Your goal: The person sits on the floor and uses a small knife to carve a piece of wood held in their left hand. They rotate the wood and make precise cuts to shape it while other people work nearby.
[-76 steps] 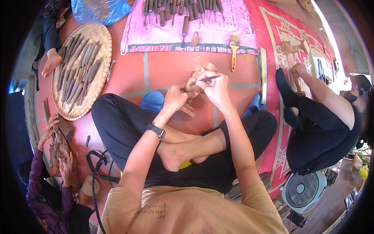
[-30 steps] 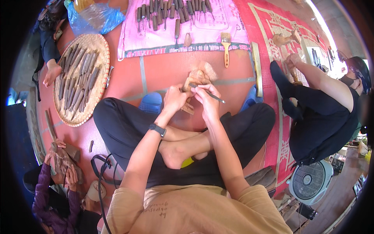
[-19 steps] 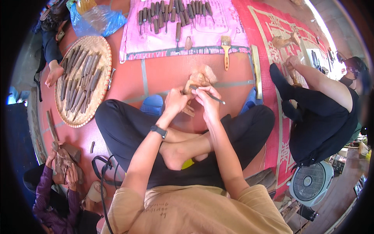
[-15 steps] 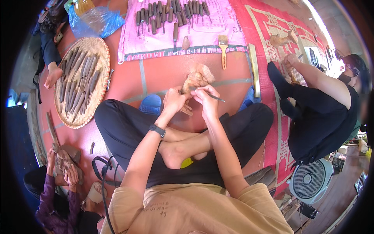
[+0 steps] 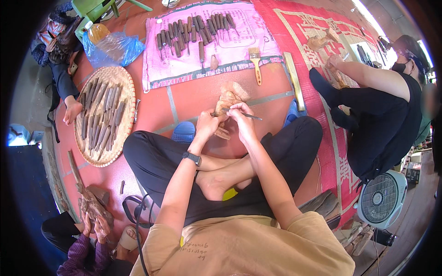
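A pale brown wood carving (image 5: 229,97) rests on the red tiles in front of my crossed legs. My left hand (image 5: 207,125) is closed against its near left side, holding it. In the fingers of my right hand (image 5: 242,120) is a thin dark carving chisel (image 5: 254,117), its shaft pointing out to the right. The chisel's tip lies over the carving between my hands, partly hidden by fingers. A lower piece of the carving (image 5: 223,134) shows below my hands.
Chisels lie on a pink sheet (image 5: 156,73) ahead and in a round woven tray (image 5: 131,133) at left. A brush (image 5: 256,66) and a yellowish bar (image 5: 294,83) lie ahead right. Co-workers sit at both sides; a fan (image 5: 381,200) stands at lower right.
The view has shifted and turned a little, so the tray and sheet sit differently in it. Both hands stay at the carving, and the chisel remains in my right hand.
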Tool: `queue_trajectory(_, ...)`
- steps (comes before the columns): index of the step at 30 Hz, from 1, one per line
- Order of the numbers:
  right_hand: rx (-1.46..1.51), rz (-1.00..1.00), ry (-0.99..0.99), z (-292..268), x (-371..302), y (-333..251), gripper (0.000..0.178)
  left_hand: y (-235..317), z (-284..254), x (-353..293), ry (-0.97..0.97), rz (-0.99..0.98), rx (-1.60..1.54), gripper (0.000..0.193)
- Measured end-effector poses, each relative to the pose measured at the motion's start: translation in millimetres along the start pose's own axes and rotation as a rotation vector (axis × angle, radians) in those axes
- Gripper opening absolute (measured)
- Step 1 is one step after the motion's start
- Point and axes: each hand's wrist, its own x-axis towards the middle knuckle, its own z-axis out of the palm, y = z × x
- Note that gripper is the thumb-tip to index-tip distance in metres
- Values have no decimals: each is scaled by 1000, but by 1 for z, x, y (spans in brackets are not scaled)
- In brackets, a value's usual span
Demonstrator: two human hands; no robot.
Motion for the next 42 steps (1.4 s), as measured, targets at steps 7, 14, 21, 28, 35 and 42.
queue_trajectory(7, -17, -58, -10, 1, 1, -2, 4, -1, 0, 0, 5, 8, 1, 32)
queue_trajectory(14, -36, 15, 1, -3, 9, -2, 5, -2, 0, -1, 15, 55, 8, 32)
queue_trajectory(21, -24, -1, 10, -4, 7, 0, 9, -1, 0, -1, -18, -20, -39, 33)
queue_trajectory(28, 38, -3, 24, 5, -3, -9, 6, 6, -2, -4, 7, -16, -13, 36)
queue_trajectory(35, -166, -108, 10, 1, 6, -2, 6, -3, 0, 2, -10, 8, -48, 35)
queue_trajectory(42, -66, -98, -16, -3, 8, 1, 9, 6, 0, -6, 5, -26, 7, 35)
